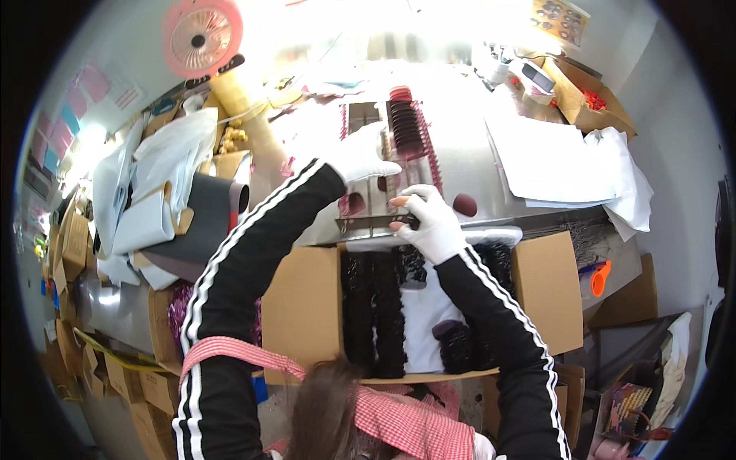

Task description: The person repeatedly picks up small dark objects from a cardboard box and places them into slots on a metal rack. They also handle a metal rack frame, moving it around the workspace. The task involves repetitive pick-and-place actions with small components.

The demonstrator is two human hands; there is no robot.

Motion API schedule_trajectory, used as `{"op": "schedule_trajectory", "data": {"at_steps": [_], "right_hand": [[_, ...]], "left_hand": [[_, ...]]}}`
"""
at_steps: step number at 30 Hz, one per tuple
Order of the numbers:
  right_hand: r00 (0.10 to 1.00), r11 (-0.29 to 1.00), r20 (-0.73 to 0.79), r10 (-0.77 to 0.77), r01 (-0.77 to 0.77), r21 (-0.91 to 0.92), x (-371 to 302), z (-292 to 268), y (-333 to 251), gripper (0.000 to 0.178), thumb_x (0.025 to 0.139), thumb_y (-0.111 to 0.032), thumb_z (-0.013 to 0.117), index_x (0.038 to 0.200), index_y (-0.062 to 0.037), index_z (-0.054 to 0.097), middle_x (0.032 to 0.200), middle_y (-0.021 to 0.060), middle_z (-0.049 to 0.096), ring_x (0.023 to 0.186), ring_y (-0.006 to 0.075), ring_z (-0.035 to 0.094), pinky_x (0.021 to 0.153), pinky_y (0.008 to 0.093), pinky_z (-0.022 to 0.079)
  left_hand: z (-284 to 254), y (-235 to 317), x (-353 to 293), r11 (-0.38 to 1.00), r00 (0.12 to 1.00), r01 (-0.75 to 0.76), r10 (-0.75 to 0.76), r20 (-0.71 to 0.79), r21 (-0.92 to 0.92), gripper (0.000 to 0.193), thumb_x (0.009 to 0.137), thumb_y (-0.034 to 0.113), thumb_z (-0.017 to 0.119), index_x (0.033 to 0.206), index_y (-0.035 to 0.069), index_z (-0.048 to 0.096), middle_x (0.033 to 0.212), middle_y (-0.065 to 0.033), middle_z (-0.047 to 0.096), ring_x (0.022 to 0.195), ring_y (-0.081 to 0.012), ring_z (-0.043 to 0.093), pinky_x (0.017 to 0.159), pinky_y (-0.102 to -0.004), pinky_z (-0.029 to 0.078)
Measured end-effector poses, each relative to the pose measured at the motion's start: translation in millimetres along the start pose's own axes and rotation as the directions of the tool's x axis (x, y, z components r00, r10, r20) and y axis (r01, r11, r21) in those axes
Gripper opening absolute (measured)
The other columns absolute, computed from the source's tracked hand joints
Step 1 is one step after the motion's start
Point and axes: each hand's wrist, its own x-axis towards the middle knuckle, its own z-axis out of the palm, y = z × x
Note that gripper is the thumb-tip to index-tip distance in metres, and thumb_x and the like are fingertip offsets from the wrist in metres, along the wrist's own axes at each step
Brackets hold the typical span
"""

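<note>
Centrally, I note a narrow metal tray (381, 222) loaded with dark curled pieces lying on the steel table (468, 165) above an open cardboard box (307, 307). The gloved right hand (431, 222) pinches the tray's near end, seemingly to steady it. The gloved left hand (360, 157) presses flat farther up, fingers together.

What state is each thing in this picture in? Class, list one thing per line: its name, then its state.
Left hand: gloved, pressed flat on the metal tray.
Right hand: gloved, fingers pinching at the tray's near edge.
Metal tray: lying flat, partly filled with a row of dark round pieces.
Cardboard box: open, flaps spread, holding black curly pieces.
Pink fan: upright; running or not, cannot tell.
</note>
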Motion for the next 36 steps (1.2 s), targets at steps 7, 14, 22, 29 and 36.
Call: {"op": "schedule_trajectory", "data": {"at_steps": [7, 14, 22, 29, 36], "right_hand": [[0.99, 0.994, 0.104, 0.095, -0.088, -0.068, 19, 16, 42, 0.021, 0.078, -0.025, 0.071, 0.093, -0.0121, 0.063, 0.104, 0.009, 0.064, 0.092, 0.0307, 0.065, 0.076, 0.042, 0.054], [0.993, 0.998, 0.112, -0.031, 0.025, 0.049, 17, 14, 56, 0.013, 0.076, -0.015, 0.067, 0.086, -0.0098, 0.062, 0.091, 0.0082, 0.066, 0.081, 0.0297, 0.066, 0.071, 0.0389, 0.055], [0.989, 0.994, 0.133, -0.061, 0.049, 0.095, 17, 11, 54, 0.018, 0.075, -0.017, 0.065, 0.092, -0.0105, 0.064, 0.096, 0.0088, 0.067, 0.084, 0.0321, 0.066, 0.074, 0.0422, 0.055], [0.999, 0.991, -0.029, 0.041, -0.037, 0.129, 11, 11, 53, 0.024, 0.079, -0.021, 0.072, 0.098, -0.0097, 0.062, 0.116, 0.0106, 0.062, 0.098, 0.0323, 0.064, 0.082, 0.0399, 0.054], [0.951, 0.978, -0.251, 0.178, -0.142, 0.154, 5, 0, 11, 0.059, 0.065, -0.015, 0.086, 0.114, -0.007, 0.053, 0.146, 0.025, 0.035, 0.125, 0.0404, 0.049, 0.099, 0.0417, 0.047]], "left_hand": [[50, -22, 101, 0.968, 0.96, 0.222, -0.238, 0.148, 0.116, 0.105, 0.06, 0.049, 0.087, 0.133, -0.009, 0.038, 0.126, -0.0285, 0.055, 0.119, -0.0351, 0.057, 0.101, -0.0355, 0.045], [61, 6, 109, 0.969, 0.966, 0.151, -0.186, 0.179, 0.193, 0.081, 0.072, 0.044, 0.08, 0.123, -0.008, 0.043, 0.114, -0.0307, 0.059, 0.107, -0.0376, 0.062, 0.092, -0.0385, 0.049], [73, -5, 133, 0.555, 0.648, -0.685, 0.167, 0.743, 0.473, 0.028, 0.085, 0.026, 0.065, 0.086, -0.002, 0.066, 0.07, -0.0184, 0.067, 0.066, -0.0266, 0.069, 0.063, -0.035, 0.055], [74, -15, 111, 0.791, 0.919, -0.287, 0.067, 0.389, 0.541, 0.019, 0.088, 0.019, 0.056, 0.091, 0.001, 0.058, 0.078, -0.0212, 0.069, 0.072, -0.0329, 0.07, 0.063, -0.0427, 0.054], [14, 51, 17, 0.865, 0.794, 0.501, -0.451, 0.408, -0.017, 0.031, 0.091, 0.023, 0.058, 0.113, 0.001, 0.056, 0.086, -0.0145, 0.068, 0.08, -0.0219, 0.068, 0.071, -0.0332, 0.054]]}}
